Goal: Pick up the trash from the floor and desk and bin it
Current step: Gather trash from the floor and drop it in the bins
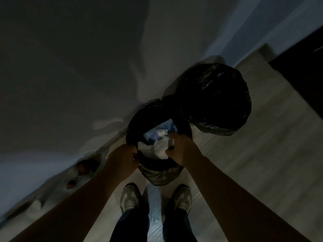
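A black bin bag stands open on the floor just in front of my feet. White crumpled paper and something blue lie inside it. My left hand grips the bag's near-left rim. My right hand is at the right rim, its fingers curled round the black edge together with a piece of pale trash. The scene is dim and blurred.
A second black bag, full and closed, stands behind to the right. A wall runs along the left, with small brown objects at its base. A dark piece of furniture is at far right. My shoes stand on pale floorboards.
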Action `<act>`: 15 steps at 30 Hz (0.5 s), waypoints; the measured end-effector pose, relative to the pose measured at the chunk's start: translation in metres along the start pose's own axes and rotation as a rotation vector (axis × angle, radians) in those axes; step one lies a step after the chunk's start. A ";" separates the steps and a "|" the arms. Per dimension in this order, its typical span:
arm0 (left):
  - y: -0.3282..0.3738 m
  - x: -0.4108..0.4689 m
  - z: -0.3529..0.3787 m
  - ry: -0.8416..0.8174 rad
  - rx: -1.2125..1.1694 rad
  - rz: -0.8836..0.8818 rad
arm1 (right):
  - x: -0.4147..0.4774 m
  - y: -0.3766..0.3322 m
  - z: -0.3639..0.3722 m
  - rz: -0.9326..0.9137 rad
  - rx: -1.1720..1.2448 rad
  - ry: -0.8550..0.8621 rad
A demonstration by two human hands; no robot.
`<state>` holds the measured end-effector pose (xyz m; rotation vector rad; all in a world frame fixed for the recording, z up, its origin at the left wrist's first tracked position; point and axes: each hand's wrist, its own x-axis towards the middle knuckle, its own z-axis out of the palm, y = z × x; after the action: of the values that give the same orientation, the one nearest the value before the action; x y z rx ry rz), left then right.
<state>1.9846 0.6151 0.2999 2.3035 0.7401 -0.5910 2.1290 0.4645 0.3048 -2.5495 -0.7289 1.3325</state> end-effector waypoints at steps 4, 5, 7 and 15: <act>0.008 -0.019 -0.026 -0.064 0.092 0.046 | -0.033 -0.004 -0.010 -0.083 -0.159 0.064; 0.012 -0.025 -0.034 -0.063 0.104 0.054 | -0.044 -0.006 -0.014 -0.099 -0.189 0.064; 0.024 -0.041 -0.052 -0.079 0.132 0.050 | -0.066 -0.013 -0.028 -0.118 -0.217 0.073; 0.099 -0.148 -0.151 0.083 0.202 0.189 | -0.183 -0.057 -0.101 -0.270 -0.248 0.152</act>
<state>1.9700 0.6044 0.5329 2.5628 0.5116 -0.5054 2.1032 0.4303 0.5177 -2.5785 -1.2219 1.0058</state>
